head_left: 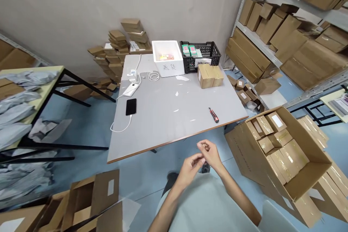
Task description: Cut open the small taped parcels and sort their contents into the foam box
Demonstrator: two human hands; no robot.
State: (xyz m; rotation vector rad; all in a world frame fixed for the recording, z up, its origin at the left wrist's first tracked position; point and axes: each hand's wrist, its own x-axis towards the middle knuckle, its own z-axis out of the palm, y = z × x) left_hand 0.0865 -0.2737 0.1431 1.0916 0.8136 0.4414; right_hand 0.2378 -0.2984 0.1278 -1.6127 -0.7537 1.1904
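Note:
My left hand [191,168] and my right hand [210,154] meet in front of my body, short of the table's front edge. Both have curled fingers with the tips pressed together and touching the other hand. Whatever may be between them is too small or hidden to make out. Nearest on the grey table [152,127] lies a red and black box cutter [213,115]. Farther back on the right stand small taped cardboard boxes [209,76]. A black phone [131,107] with a white cable lies on the left side.
A white foam box [168,58] and a black plastic crate [201,56] stand at the table's back. To my right is a large open carton [307,159] full of small boxes. Shelves [261,43] hold cartons behind it. Open cartons [104,192] sit on the floor at left.

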